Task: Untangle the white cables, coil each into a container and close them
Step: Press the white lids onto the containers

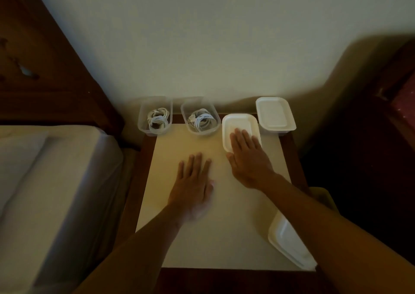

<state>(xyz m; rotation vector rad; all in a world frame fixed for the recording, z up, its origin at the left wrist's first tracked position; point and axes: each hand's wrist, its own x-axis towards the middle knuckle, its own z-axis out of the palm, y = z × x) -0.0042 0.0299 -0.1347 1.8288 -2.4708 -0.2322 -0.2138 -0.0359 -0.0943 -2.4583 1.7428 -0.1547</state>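
Pressing a lid down while two containers are waiting open

Lying nearest, at the right front edge of the worktop [224, 237], a spare lid [289, 244] is sitting partly under the right forearm. Further in, the left hand [193, 181] is resting flat on the bare worktop, fingers straight and spread, holding nothing. Just beyond it, the right hand [247, 159] is pressing flat, fingers straight, on a white lid [238, 123]; whether a container is sitting beneath it is hard to tell. To seat it well, I judge the palm should be bearing down evenly and working round each corner, with the left hand steadying the side so nothing is sliding. At the back, against the wall, the left container [143, 125] and the middle container [215, 118] are standing open, holding the left cable [158, 120] and the middle cable [203, 120], both already coiled. A closed container [275, 114] is sitting at the far right
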